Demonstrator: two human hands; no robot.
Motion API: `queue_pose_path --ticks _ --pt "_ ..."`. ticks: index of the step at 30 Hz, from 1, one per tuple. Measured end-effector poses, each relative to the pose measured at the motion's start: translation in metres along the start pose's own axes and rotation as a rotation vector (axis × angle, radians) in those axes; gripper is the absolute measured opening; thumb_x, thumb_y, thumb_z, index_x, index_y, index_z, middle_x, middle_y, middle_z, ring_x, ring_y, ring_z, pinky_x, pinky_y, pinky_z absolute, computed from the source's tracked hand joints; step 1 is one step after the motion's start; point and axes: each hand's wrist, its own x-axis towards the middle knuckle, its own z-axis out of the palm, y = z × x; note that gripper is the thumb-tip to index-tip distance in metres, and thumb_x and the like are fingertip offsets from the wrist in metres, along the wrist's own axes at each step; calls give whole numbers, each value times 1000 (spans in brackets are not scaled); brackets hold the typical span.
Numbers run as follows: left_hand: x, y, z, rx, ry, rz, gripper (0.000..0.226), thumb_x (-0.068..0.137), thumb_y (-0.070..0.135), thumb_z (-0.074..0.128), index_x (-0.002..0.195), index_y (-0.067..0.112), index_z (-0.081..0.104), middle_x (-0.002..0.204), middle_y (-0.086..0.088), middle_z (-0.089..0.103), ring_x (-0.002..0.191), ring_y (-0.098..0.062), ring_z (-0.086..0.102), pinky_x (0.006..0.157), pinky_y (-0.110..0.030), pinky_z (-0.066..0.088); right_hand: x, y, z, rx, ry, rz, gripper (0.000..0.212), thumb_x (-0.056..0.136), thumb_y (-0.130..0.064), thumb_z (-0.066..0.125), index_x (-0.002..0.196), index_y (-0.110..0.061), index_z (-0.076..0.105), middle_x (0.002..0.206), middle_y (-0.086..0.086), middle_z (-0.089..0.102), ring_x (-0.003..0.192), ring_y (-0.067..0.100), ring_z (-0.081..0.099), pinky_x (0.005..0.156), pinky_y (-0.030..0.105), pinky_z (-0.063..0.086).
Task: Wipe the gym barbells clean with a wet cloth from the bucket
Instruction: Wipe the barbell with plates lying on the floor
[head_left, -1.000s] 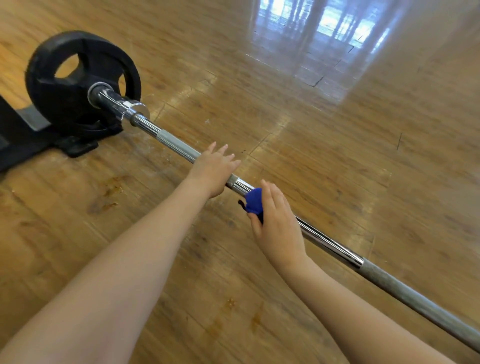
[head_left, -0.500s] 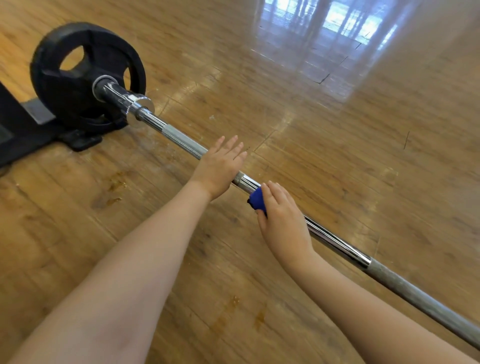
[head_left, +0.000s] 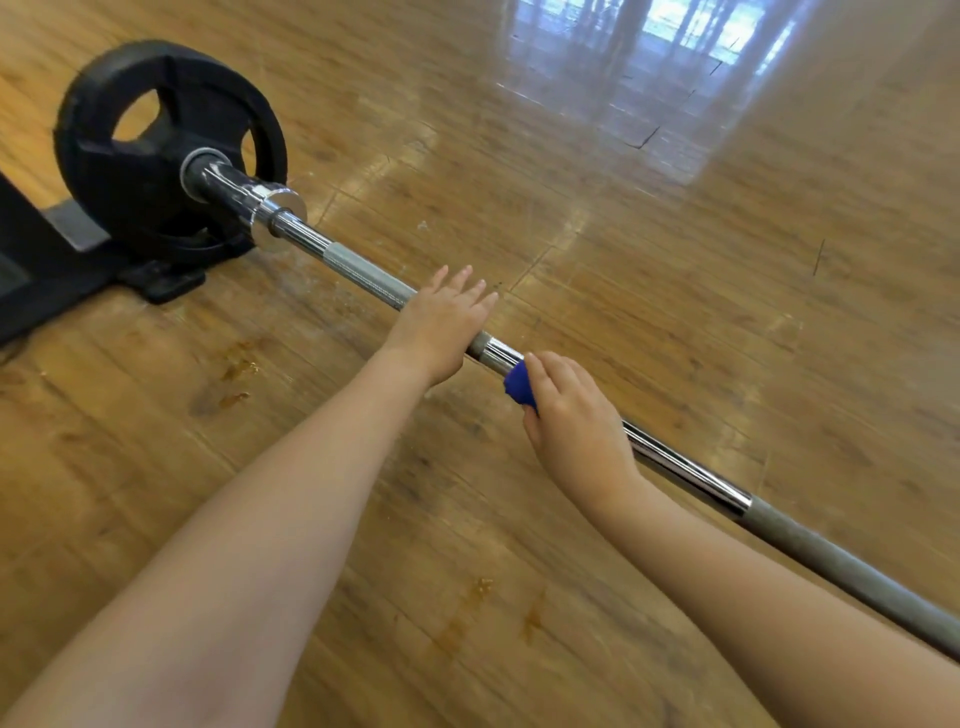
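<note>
Glossy wood floor (head_left: 649, 270), mid-frame: left hand (head_left: 441, 327) flat-fingered steadying bar (head_left: 363, 275), right hand (head_left: 576, 421) clutching blue cloth (head_left: 517, 384); possible slip off slick chrome.

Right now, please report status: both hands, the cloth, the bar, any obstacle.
Left hand open, fingers straight, resting on barbell bar. Right hand holds blue cloth against bar. Black weight plate at far end. Nothing blocking visible bar.

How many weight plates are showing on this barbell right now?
1: a black weight plate on the sleeve at the barbell's far-left end, beside a black stand base. The bar's other end runs out of frame, so more may be hidden.
</note>
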Motion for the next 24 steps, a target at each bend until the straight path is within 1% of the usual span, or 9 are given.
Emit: queue_pose_path --ticks 3,6,9,15,19,20,22,23,24 --pt "-1 1 0 -21 18 -21 71 90 0 48 151 14 13 157 -6 19 146 -24 7 119 -40 5 -17 11 -10 -48 -9 32 57 54 3 84 107 10 64 98 19 67 87 34 66 73 36 56" --pt "0 5 0 -10 35 -40 67 92 2 44 151 14 15 157 -6 20 146 -24 7 119 -40 4 -3 -3 0 -56 42 68 55 47 8 83 99 11 66 85 18 66 76 34 66 66 33 55" --pt "1 5 0 -14 18 -51 68 91 1 44 151 14 14 157 -7 20 146 -24 6 119 -40 3 19 -21 15 -21 67 41 49 48 8 80 96 9 66 80 16 64 73 33 64 65 33 55" --pt "-3 4 2 -69 67 -72 68 92 -1 44 151 14 14 156 -7 23 146 -24 7 117 -41 1 15 -12 10 -28 57 -26 51 55 5 82 104 7 67 94 16 68 85 31 66 73 33 55" --pt "-12 9 12 -69 154 -125 66 95 7 43 151 15 9 157 -7 20 146 -24 7 115 -47 -6 -13 10 -8 16 42 6 50 59 2 82 106 7 66 102 17 68 92 32 67 74 35 55" --pt "-12 10 15 -44 198 -105 63 94 7 41 151 13 13 155 -8 23 146 -25 11 115 -48 -4 -15 12 -9 21 36 19 50 59 3 82 106 8 66 102 17 68 92 32 67 73 35 55" --pt "-12 14 17 -38 298 -72 56 91 3 43 145 9 33 146 -11 41 141 -29 28 115 -50 8 -15 10 -9 29 29 53 51 56 7 81 104 9 66 100 18 68 89 34 67 71 36 56" --pt "-10 14 17 -62 319 -54 53 90 2 47 142 9 39 143 -11 46 138 -30 32 115 -49 12 -13 7 -7 29 26 66 51 54 8 80 104 10 66 98 18 68 87 34 68 70 36 56" --pt "-9 14 15 -91 282 -44 52 91 1 48 142 10 41 143 -11 45 140 -30 30 116 -47 11 -10 5 -5 33 20 76 52 53 8 80 103 10 66 97 18 69 85 34 68 69 36 56"
